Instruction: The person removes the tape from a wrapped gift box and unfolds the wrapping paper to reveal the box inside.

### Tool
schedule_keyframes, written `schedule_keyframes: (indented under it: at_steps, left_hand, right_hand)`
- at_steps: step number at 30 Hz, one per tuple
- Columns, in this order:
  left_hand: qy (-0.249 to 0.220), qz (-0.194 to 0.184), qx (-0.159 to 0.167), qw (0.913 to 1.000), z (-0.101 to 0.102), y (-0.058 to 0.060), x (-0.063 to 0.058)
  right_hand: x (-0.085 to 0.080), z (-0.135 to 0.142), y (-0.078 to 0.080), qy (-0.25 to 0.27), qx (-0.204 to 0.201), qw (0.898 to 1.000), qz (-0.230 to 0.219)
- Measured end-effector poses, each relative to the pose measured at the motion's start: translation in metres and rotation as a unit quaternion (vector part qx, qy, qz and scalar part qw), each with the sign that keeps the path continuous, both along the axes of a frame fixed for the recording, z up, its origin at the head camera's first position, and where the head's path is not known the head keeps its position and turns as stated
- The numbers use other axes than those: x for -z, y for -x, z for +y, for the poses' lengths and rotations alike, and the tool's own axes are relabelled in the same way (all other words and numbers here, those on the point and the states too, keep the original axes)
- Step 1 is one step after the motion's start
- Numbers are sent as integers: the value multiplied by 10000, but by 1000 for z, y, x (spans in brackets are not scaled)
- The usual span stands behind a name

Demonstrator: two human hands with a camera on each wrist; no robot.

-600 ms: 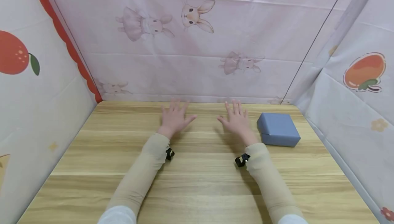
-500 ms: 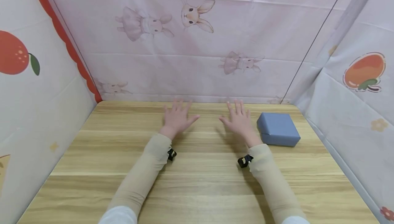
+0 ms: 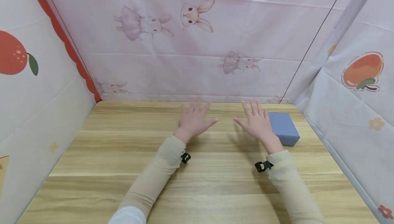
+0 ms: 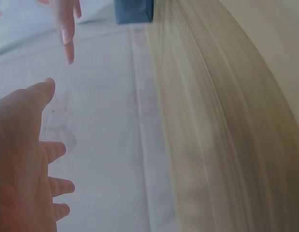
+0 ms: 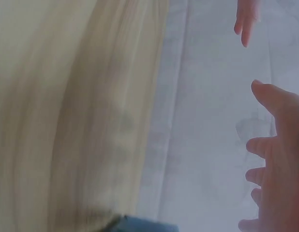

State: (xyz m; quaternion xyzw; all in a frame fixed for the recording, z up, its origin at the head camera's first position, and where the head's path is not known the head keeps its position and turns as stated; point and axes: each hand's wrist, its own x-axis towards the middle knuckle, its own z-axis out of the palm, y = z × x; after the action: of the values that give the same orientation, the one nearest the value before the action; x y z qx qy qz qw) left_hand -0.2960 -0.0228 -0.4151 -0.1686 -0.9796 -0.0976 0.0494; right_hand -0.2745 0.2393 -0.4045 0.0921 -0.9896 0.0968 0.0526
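Observation:
With fingers spread and nothing in it, my left hand (image 3: 194, 120) is held out above the far middle of the table. My right hand (image 3: 258, 123), also spread and holding nothing, is to its right. In the head view it overlaps the left side of a blue box (image 3: 284, 128), hiding that part of it. The two thumbs point toward each other with a gap between them. The left wrist view shows the blue box (image 4: 134, 10) at the top edge, and the right wrist view shows only a corner of the blue box (image 5: 144, 224) at the bottom.
The wood-grain table (image 3: 209, 189) ends at a pink cloth back wall (image 3: 184, 77) printed with rabbits. White cloth side walls with fruit prints, left (image 3: 37, 114) and right (image 3: 347, 121), border it. A small black wrist camera (image 3: 263, 166) sits on the right sleeve.
Both hands have moved to the right, still spread and at about the same distance from each other. The right hand now overlaps the blue box in the head view. The box has not moved.

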Motion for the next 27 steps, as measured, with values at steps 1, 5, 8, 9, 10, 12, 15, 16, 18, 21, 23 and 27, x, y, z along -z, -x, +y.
schedule_keyframes:
  at_steps: [1, 5, 8, 9, 10, 12, 15, 16, 18, 21, 23, 27]
  left_hand:
    - [10, 41, 45, 10000, 4, -1, -1]
    - [87, 119, 192, 9997, 20, -6, -1]
    - [81, 89, 288, 9995, 32, -8, 0]
    - [42, 66, 326, 9994, 35, -9, 1]
    - [28, 64, 363, 9993, 39, -10, 2]
    - [14, 52, 434, 9990, 45, -12, 2]
    - [-5, 80, 567, 9984, 57, -15, 4]
    - [-2, 93, 606, 9981, 61, -16, 5]
    - [-77, 80, 681, 9976, 70, -19, 7]
    - [-29, 105, 799, 9967, 83, -23, 11]
    - [89, 84, 846, 9963, 93, -25, 12]
    - [284, -10, 926, 9953, 110, -28, 15]
  right_hand:
    - [-1, 4, -1, 20, -3, 10000, 20]
    - [0, 22, -10, 94, 34, 9999, 137]
    - [2, 36, -20, 146, 137, 9996, 207]
    - [2, 40, -23, 160, 170, 9995, 211]
    - [3, 45, -27, 208, 203, 9994, 194]
    - [3, 53, -33, 299, 243, 9991, 154]
    - [3, 67, -42, 507, 312, 9982, 55]
    - [4, 71, -44, 563, 349, 9978, 27]
    - [6, 80, -48, 666, 400, 9970, -15]
    - [12, 94, -52, 735, 492, 9961, -28]
    - [15, 102, -54, 767, 548, 9955, -37]
    - [19, 118, -56, 772, 696, 9945, -136]
